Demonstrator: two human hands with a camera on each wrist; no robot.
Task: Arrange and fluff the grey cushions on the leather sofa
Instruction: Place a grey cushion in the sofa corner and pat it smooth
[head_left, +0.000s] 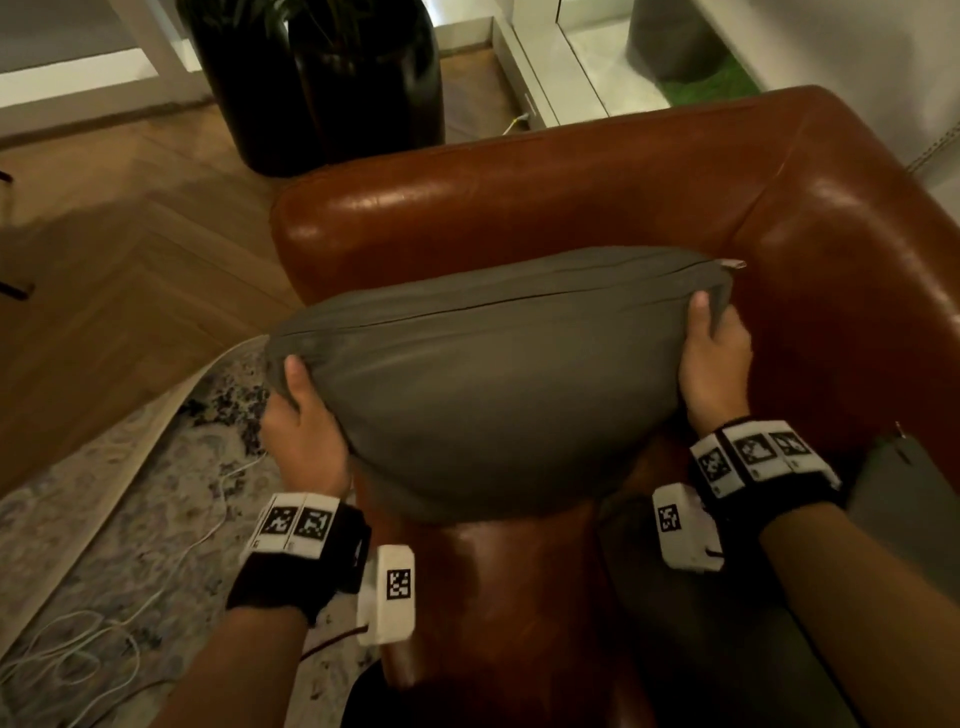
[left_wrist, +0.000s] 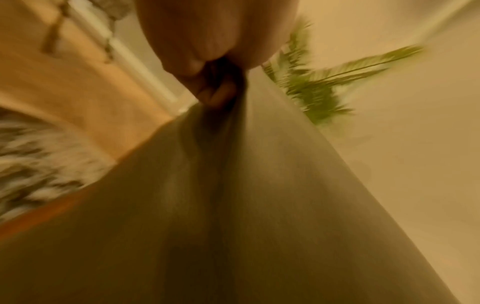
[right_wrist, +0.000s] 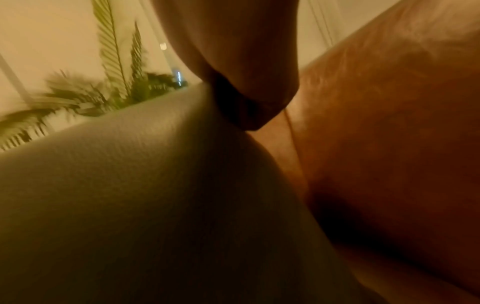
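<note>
A grey cushion (head_left: 493, 384) is held up over the corner seat of the brown leather sofa (head_left: 597, 197), its zip seam on top. My left hand (head_left: 301, 415) grips the cushion's left corner, thumb on the front and fingers behind. My right hand (head_left: 711, 358) grips the right corner the same way. In the left wrist view the grey cushion (left_wrist: 259, 205) fills the lower frame under my pinching left hand (left_wrist: 215, 86). The right wrist view shows the grey cushion (right_wrist: 130, 195) beside the sofa leather (right_wrist: 389, 144) below my right hand (right_wrist: 241, 86). A second grey cushion (head_left: 893, 493) lies at the right.
A tall black planter (head_left: 332, 78) stands on the wooden floor (head_left: 104, 260) behind the sofa arm. A patterned rug (head_left: 130, 519) with white cables (head_left: 78, 654) lies at the left. White furniture (head_left: 545, 67) and a wall are at the back.
</note>
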